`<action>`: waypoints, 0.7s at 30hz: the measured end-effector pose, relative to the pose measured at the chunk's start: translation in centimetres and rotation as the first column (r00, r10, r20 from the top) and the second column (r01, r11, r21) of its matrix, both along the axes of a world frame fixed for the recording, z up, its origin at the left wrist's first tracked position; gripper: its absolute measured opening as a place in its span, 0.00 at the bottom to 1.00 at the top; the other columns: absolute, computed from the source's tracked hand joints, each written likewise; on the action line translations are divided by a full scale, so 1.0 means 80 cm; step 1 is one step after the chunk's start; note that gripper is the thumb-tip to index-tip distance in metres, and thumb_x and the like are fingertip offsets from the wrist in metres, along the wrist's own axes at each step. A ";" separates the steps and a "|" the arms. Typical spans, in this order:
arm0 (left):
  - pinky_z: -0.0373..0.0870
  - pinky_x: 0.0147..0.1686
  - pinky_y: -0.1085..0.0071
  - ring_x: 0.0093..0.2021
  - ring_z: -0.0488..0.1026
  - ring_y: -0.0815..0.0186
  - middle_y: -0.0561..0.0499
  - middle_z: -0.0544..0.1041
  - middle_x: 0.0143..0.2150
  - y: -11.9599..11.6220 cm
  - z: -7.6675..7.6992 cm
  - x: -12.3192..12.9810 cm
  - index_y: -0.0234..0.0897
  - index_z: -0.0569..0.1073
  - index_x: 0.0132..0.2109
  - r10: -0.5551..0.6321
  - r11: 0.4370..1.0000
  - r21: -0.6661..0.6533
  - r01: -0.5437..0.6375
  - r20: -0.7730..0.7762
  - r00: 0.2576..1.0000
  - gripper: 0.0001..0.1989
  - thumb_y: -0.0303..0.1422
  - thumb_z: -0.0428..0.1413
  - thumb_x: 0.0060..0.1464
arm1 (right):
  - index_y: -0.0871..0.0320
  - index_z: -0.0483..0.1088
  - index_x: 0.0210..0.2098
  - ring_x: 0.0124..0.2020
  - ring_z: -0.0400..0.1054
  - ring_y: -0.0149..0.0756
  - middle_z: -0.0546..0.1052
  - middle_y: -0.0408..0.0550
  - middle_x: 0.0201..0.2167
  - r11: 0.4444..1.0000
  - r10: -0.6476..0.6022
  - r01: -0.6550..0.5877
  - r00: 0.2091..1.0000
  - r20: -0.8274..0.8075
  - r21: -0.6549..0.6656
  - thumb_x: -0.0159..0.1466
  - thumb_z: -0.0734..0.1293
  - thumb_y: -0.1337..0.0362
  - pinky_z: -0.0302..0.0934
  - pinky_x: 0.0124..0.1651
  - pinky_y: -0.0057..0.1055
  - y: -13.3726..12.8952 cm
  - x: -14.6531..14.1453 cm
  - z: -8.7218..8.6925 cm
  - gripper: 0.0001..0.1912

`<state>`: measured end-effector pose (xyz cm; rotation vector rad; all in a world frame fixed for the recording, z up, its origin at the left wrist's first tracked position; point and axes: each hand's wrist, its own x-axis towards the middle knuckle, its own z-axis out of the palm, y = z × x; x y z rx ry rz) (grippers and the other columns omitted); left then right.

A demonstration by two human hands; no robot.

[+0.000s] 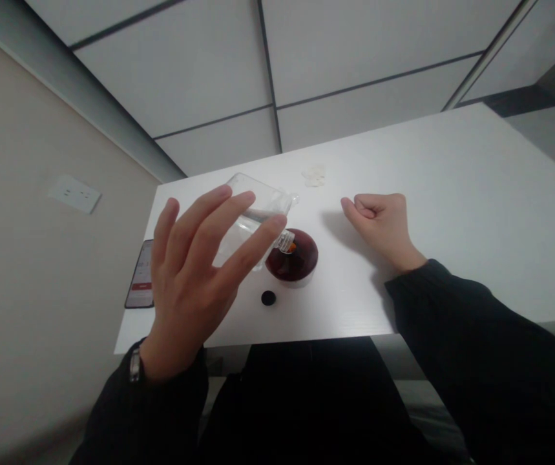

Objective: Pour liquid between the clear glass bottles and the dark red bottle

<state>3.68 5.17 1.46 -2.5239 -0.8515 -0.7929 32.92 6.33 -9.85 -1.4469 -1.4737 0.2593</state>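
Observation:
My left hand (199, 265) grips a clear, flat-sided bottle (260, 194), with its fingers spread over the near side. The bottle is tilted, and its threaded, uncapped mouth (285, 241) is over a round bowl (301, 282) with a dark red inside. Some clear liquid seems to show inside the bottle. Something small and orange (292, 247) is visible by the mouth; I cannot tell what it is. A small black round cap (268, 298) lies in front of the bowl. To the right, my right hand (381, 223) is closed in a fist above the table, apart from the bowl.
The white table (451, 213) meets white panelled doors (175, 71) at the back. A phone (140, 278) with a lit screen lies at the left edge, partly behind my left hand. Small pale, translucent pieces (314, 174) lie behind the bowl. A wall socket (77, 192) is on the left.

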 end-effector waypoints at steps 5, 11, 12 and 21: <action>0.59 0.80 0.45 0.73 0.71 0.53 0.51 0.78 0.69 0.000 0.000 -0.001 0.60 0.69 0.71 0.001 1.000 0.002 -0.001 -0.012 1.000 0.35 0.21 0.61 0.65 | 0.53 0.42 0.20 0.22 0.39 0.28 0.44 0.37 0.17 1.000 -0.007 0.008 1.000 0.010 -0.027 0.66 0.66 0.56 0.41 0.28 0.34 -0.002 0.000 0.001 0.29; 0.56 0.80 0.41 0.74 0.70 0.52 0.54 0.76 0.70 0.000 -0.003 -0.002 0.65 0.65 0.73 -0.004 0.999 -0.048 0.005 0.021 1.000 0.35 0.26 0.59 0.68 | 0.53 0.42 0.20 0.22 0.39 0.28 0.45 0.36 0.17 1.000 0.001 -0.001 1.000 0.005 -0.012 0.66 0.66 0.56 0.40 0.27 0.34 -0.001 0.000 0.001 0.29; 0.55 0.81 0.40 0.74 0.70 0.51 0.54 0.76 0.70 0.000 -0.003 -0.002 0.65 0.65 0.74 -0.010 0.998 -0.061 0.012 0.031 0.999 0.35 0.27 0.59 0.68 | 0.52 0.42 0.20 0.22 0.39 0.28 0.45 0.36 0.17 1.000 0.005 -0.005 1.000 0.006 -0.006 0.66 0.66 0.56 0.40 0.27 0.34 -0.001 0.000 0.001 0.29; 0.55 0.81 0.40 0.74 0.70 0.50 0.55 0.76 0.70 -0.002 -0.002 -0.002 0.65 0.67 0.73 0.000 0.997 -0.078 0.002 0.021 1.000 0.32 0.29 0.58 0.68 | 0.53 0.42 0.20 0.23 0.40 0.29 0.45 0.37 0.17 0.998 -0.015 0.015 1.000 0.009 -0.055 0.68 0.67 0.51 0.41 0.28 0.34 -0.001 0.000 0.001 0.32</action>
